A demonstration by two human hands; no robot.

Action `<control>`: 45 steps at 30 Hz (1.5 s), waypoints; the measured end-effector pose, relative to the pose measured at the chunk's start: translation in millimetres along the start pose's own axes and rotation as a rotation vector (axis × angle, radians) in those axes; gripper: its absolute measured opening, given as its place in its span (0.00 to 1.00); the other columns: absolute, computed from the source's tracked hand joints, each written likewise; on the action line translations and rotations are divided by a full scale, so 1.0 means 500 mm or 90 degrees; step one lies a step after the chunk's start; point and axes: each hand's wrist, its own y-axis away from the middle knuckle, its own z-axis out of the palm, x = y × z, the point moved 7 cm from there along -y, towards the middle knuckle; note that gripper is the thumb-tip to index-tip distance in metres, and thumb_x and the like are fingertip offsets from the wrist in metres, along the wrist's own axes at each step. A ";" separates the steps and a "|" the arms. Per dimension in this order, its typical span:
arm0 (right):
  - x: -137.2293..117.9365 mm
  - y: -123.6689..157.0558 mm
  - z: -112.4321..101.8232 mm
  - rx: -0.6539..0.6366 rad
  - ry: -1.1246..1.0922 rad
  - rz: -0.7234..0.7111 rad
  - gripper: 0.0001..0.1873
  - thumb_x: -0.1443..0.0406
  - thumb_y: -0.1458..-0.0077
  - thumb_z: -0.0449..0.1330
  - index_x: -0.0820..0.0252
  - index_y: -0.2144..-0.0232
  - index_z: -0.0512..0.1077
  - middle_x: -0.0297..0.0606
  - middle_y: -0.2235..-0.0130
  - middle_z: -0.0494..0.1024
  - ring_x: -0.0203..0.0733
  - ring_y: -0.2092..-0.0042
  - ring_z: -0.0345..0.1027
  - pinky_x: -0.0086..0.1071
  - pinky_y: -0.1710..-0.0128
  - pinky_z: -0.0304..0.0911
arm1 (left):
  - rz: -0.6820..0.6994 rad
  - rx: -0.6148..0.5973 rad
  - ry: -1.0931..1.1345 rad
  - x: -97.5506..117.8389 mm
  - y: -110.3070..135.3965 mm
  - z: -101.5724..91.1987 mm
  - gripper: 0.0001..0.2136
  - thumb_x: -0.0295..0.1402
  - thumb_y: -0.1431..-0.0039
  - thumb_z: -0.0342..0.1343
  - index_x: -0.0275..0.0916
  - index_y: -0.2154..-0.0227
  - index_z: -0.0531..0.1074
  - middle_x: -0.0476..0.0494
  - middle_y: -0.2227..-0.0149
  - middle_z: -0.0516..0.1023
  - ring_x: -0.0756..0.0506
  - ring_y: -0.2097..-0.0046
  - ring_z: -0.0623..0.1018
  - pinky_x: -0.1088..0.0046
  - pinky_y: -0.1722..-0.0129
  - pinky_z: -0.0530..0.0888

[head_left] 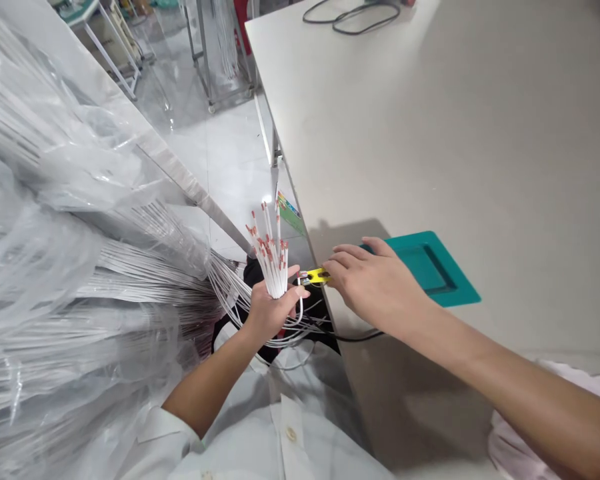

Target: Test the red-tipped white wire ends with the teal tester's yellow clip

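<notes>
My left hand (269,313) is closed around an upright bundle of white wires (275,273) with reddish copper-coloured ends. One white wire bends out of the bundle and curves up to the metal tip of a small yellow tool (318,275). The left thumb and a fingertip are close to that tip. Over the table's edge, my right hand (363,277) has its fingers curled on the rear of the yellow tool, hiding that part; its exact kind I cannot make out. Under the right hand lies a teal tray (435,267), partly covered by it.
The pale table (455,147) fills the right side, with a black cable (365,20) at its far end. Bundles of white wires in clear plastic (80,267) crowd the left. A metal rack (215,67) stands on the shiny floor behind. Pale pink cloth (525,433) is at lower right.
</notes>
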 end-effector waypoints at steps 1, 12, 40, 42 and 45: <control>0.001 -0.002 0.002 -0.005 0.003 0.000 0.09 0.73 0.47 0.53 0.63 0.74 0.72 0.41 0.71 0.77 0.45 0.62 0.67 0.43 0.54 0.47 | -0.003 0.005 0.000 -0.001 -0.002 0.002 0.23 0.30 0.56 0.58 0.31 0.53 0.71 0.50 0.79 0.75 0.56 0.83 0.64 0.79 0.81 0.64; 0.003 -0.004 0.005 -0.055 0.015 -0.035 0.09 0.72 0.47 0.51 0.63 0.72 0.71 0.42 0.69 0.76 0.44 0.64 0.67 0.47 0.49 0.46 | 0.049 0.038 -0.109 -0.017 -0.008 -0.001 0.16 0.29 0.54 0.58 0.33 0.59 0.75 0.45 0.73 0.78 0.49 0.71 0.74 0.72 0.65 0.70; -0.108 0.041 -0.049 0.262 -0.180 -0.079 0.15 0.70 0.46 0.55 0.65 0.55 0.70 0.48 0.54 0.74 0.47 0.54 0.68 0.41 0.56 0.67 | 0.015 0.017 -0.049 0.014 0.045 -0.062 0.04 0.30 0.56 0.58 0.34 0.77 0.73 0.50 0.81 0.70 0.53 0.78 0.67 0.78 0.78 0.63; -0.119 0.035 -0.041 0.233 -0.183 -0.088 0.14 0.69 0.46 0.54 0.64 0.56 0.71 0.47 0.54 0.74 0.48 0.54 0.68 0.42 0.56 0.67 | 0.043 -0.006 -0.064 0.016 0.048 -0.063 0.04 0.30 0.55 0.57 0.33 0.78 0.73 0.46 0.77 0.74 0.49 0.72 0.71 0.75 0.72 0.67; -0.126 0.032 -0.038 0.211 -0.190 -0.080 0.11 0.69 0.44 0.52 0.63 0.60 0.72 0.44 0.57 0.76 0.46 0.56 0.69 0.41 0.57 0.67 | 0.048 -0.051 -0.090 0.008 0.052 -0.064 0.06 0.32 0.53 0.57 0.33 0.76 0.73 0.45 0.76 0.74 0.49 0.72 0.70 0.74 0.70 0.67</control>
